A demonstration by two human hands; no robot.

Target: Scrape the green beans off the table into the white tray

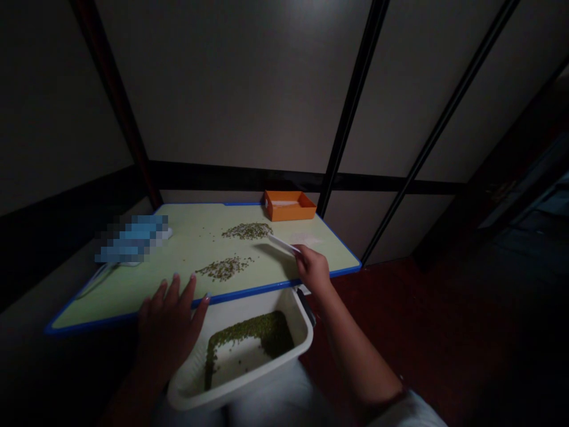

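My right hand (313,270) grips a thin white stick-like tool (283,244) over the table's right side. The tool's far end points left, to the edge of a scattered pile of small green and pale pieces (248,230). Nearer to me lies a second loose pile (224,268) of the same kind. My left hand (171,323) is open with fingers spread, by the table's front edge and the left side of a white plastic basin (249,375). Whether it touches either is unclear. Inside the basin, green granules (275,333) are heaped along the back and right.
An orange open box (291,212) stands at the back right of the pale green, blue-edged table (275,289). A blurred-out blue item (136,236) and a white cable (94,277) lie at the left. Panelled walls (240,89) rise behind, above a dark red floor (377,320).
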